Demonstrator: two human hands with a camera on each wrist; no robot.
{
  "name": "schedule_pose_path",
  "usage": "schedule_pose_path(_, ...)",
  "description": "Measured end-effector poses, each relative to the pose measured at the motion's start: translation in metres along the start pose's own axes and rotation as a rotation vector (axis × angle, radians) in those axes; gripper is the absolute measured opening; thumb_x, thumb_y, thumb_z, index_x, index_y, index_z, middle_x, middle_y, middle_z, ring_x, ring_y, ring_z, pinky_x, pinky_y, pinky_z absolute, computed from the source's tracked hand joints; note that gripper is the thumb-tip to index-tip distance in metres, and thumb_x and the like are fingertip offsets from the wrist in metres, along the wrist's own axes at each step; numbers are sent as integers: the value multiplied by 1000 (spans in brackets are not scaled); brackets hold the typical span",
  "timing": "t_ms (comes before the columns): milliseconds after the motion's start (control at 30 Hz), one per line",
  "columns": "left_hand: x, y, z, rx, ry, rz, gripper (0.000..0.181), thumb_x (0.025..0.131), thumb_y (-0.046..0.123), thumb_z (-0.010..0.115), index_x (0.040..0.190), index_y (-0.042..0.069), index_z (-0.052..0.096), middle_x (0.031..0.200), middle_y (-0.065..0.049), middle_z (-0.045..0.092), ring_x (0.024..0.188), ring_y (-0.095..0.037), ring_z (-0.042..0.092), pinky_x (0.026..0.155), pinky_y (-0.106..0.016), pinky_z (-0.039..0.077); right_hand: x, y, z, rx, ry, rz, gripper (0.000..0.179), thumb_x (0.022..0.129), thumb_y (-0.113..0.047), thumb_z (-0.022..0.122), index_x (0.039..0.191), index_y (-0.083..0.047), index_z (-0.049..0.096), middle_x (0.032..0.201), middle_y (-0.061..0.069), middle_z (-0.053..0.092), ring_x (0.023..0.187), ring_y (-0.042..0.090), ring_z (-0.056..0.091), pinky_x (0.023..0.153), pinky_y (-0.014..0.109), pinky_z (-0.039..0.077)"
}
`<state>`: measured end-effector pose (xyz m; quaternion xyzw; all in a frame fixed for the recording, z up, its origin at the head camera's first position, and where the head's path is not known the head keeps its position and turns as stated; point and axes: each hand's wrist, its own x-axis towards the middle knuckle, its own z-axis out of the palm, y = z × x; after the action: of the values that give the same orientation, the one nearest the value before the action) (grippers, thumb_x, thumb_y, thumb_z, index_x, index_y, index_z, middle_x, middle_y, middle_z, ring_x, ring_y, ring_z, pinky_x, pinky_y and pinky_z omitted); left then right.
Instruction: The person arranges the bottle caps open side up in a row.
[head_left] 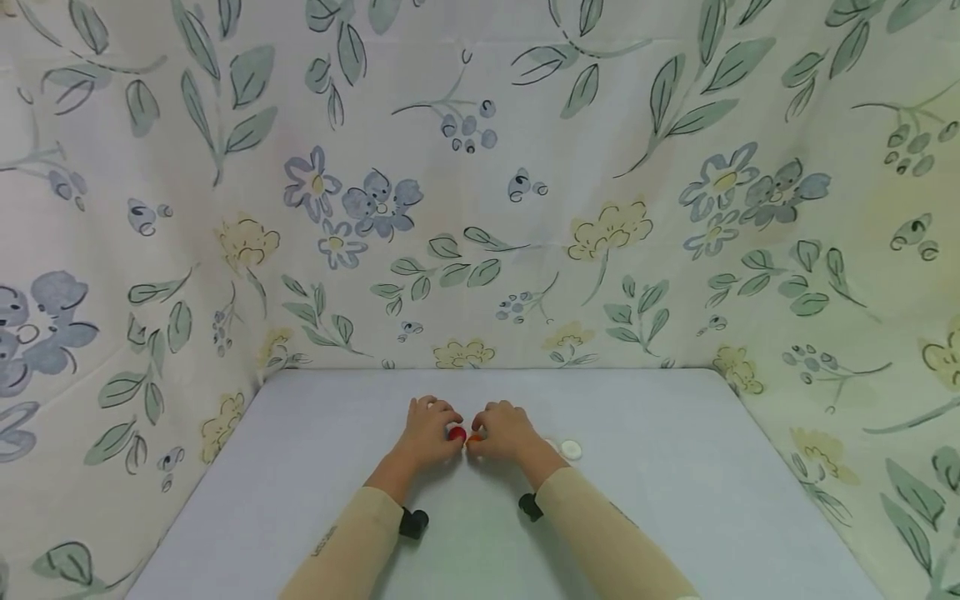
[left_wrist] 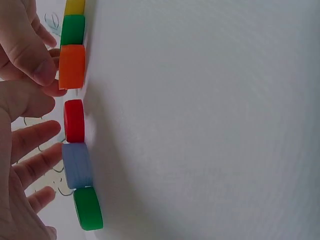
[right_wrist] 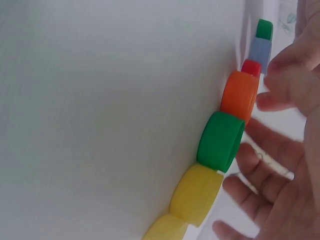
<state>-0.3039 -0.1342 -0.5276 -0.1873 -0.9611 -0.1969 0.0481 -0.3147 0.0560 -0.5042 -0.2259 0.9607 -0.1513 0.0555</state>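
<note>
Coloured bottle caps form a line on the white table. In the left wrist view the red cap [left_wrist: 74, 121] lies beside a blue cap [left_wrist: 78, 165] and a green cap [left_wrist: 88, 208]. Past a narrow gap sits the orange cap [left_wrist: 72, 67]. My left hand [head_left: 429, 433] is at the red cap, its fingers spread, fingertips close to the cap's edge. The thumb and a finger of my right hand [head_left: 506, 429] pinch the orange cap; its other fingers lie beside a second green cap [right_wrist: 221, 142] and a yellow cap [right_wrist: 196, 195] in the right wrist view.
Two pale round discs [head_left: 572, 450] show beside my right wrist in the head view. Another yellow cap [right_wrist: 166, 229] continues the line in the right wrist view. A floral cloth [head_left: 480, 200] hangs behind and around the white table [head_left: 637, 500].
</note>
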Motion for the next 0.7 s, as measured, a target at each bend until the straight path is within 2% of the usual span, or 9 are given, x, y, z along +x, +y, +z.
schedule_pose_path(200,-3,-3,-2,-14,2,-38,25,89,27,76,110,12,76,116,-8,64,132,-41,41,114,-74,16,3,-8,-2,8,52,70,21,93,-34,71,102,-16,78,103,4,67,98,25,57,89,48,49)
schedule_pose_path(467,-2,-5,-2,-1,14,-52,14,87,25,77,94,14,79,110,-7,64,128,-41,43,113,-74,16,10,-17,2,-2,11,72,22,90,-37,74,102,-19,80,101,2,64,96,23,52,88,48,47)
schedule_pose_path(700,-2,-8,0,7,-2,-49,15,88,26,77,96,14,80,111,-6,63,130,-44,41,112,-76,14,15,-24,7,-52,-15,89,21,92,-39,75,99,-19,80,95,0,62,93,21,51,86,47,47)
